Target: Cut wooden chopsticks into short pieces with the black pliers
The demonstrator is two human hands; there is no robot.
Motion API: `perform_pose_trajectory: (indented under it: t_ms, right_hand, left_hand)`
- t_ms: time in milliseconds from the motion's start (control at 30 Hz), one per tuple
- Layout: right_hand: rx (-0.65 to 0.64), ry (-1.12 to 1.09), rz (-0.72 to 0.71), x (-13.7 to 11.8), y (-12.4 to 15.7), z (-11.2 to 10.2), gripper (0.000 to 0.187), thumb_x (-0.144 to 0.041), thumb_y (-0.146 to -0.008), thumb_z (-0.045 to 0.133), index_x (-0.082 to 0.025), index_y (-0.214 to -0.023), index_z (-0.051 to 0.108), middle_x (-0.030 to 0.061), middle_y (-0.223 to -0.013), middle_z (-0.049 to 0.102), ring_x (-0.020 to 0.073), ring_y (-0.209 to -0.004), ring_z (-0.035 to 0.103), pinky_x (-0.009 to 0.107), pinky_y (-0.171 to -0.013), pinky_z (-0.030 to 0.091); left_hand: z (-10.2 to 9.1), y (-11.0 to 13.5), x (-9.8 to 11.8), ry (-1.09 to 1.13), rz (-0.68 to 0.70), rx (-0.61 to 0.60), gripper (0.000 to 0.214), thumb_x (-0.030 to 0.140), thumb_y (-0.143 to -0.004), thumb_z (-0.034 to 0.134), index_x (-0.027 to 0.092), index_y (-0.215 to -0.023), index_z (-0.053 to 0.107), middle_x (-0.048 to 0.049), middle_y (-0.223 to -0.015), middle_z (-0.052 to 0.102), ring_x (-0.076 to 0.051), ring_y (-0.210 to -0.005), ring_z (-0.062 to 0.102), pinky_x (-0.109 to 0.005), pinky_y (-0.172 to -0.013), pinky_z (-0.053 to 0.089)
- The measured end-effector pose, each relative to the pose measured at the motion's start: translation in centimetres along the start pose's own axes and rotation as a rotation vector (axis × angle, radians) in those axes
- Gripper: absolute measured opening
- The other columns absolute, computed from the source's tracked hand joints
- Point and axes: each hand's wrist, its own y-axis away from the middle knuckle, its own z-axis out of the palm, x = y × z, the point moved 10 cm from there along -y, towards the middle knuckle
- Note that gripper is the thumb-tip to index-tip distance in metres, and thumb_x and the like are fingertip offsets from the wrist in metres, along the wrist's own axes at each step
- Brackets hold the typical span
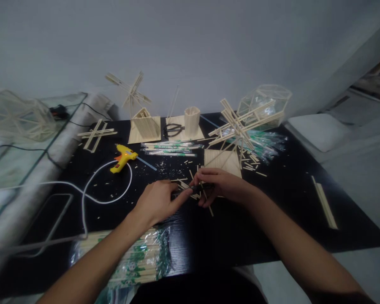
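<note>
Both hands meet over a scatter of short wooden sticks [184, 184] in the middle of the black table [272, 219]. My left hand [158, 202] is curled, its forefinger stretched toward a small dark tool [199, 188]. My right hand [220, 185] is closed around that dark tool, with thin sticks poking out under its fingers. What the left fingers hold, if anything, is hidden.
A yellow glue gun [124, 157] with a white cord [91, 190] lies left. Wrapped chopsticks [139, 261] sit at the near edge, more packets [169, 148] further back. Stick models [240, 122], a stick house [145, 126], a stick cup [191, 120], scissors [173, 129] and a flat stick panel [222, 161] stand behind.
</note>
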Motion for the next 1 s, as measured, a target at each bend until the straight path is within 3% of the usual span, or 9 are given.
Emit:
perform_pose_trajectory:
  t_ms: [333,533,633,800,933,1000]
  right_hand:
    - [0.018,-0.002,0.007,0.2,-0.2,-0.3,0.026,-0.041,-0.093,0.068,-0.016,-0.092,0.061,0.0045,-0.096,0.069,0.0193,-0.068,0.077,0.028,-0.058,0.064]
    - [0.039,0.006,-0.039,-0.8,0.2,-0.2,0.028,-0.044,-0.093,0.068,-0.017,-0.090,0.061,0.0092,-0.113,0.068,0.0192,-0.071,0.077,0.030,-0.063,0.066]
    - [0.069,0.041,-0.058,-1.0,0.3,-0.4,0.030,-0.046,-0.091,0.070,-0.017,-0.088,0.060,0.0075,-0.107,0.069,0.0183,-0.071,0.077,0.028,-0.063,0.065]
    - [0.159,0.118,-0.120,-1.2,-0.1,-1.5,0.032,-0.050,-0.093,0.067,-0.019,-0.088,0.063,0.0050,-0.094,0.069,0.0194,-0.073,0.077,0.030,-0.067,0.065]
    - [0.341,0.216,-0.282,-2.5,0.1,-2.7,0.035,-0.054,-0.089,0.069,-0.019,-0.088,0.065,0.0049,-0.091,0.069,0.0179,-0.073,0.075,0.031,-0.070,0.064]
    - [0.400,0.314,-0.320,-2.9,0.3,-2.6,0.036,-0.055,-0.088,0.068,-0.019,-0.090,0.066,0.0021,-0.077,0.068,0.0157,-0.064,0.071,0.029,-0.064,0.061]
  left_hand:
    - [0.1,-0.1,-0.3,-0.049,-0.017,0.027,0.071,0.075,-0.095,0.024,0.021,-0.068,0.062,-0.0067,-0.076,0.066,-0.023,-0.071,0.064,-0.033,-0.062,0.036]
    - [-0.9,0.0,-0.6,-0.154,-0.022,0.109,0.073,0.078,-0.093,0.027,0.021,-0.069,0.066,-0.0075,-0.073,0.067,-0.025,-0.069,0.065,-0.032,-0.059,0.036]
    - [-0.9,-0.2,-1.2,-0.171,-0.054,0.125,0.073,0.078,-0.092,0.028,0.021,-0.072,0.070,-0.0084,-0.075,0.069,-0.026,-0.070,0.067,-0.032,-0.059,0.038]
    - [-1.3,-0.5,-3.3,-0.200,-0.168,0.141,0.078,0.080,-0.090,0.025,0.020,-0.069,0.070,-0.0121,-0.073,0.071,-0.028,-0.067,0.068,-0.034,-0.060,0.042]
    - [-1.6,-0.6,-5.3,-0.179,-0.272,0.156,0.081,0.081,-0.089,0.024,0.019,-0.072,0.073,-0.0133,-0.070,0.071,-0.029,-0.066,0.069,-0.034,-0.058,0.043]
    - [-1.6,-0.6,-5.8,-0.146,-0.284,0.170,0.081,0.081,-0.090,0.025,0.019,-0.073,0.075,-0.0135,-0.069,0.071,-0.028,-0.064,0.068,-0.034,-0.057,0.043]
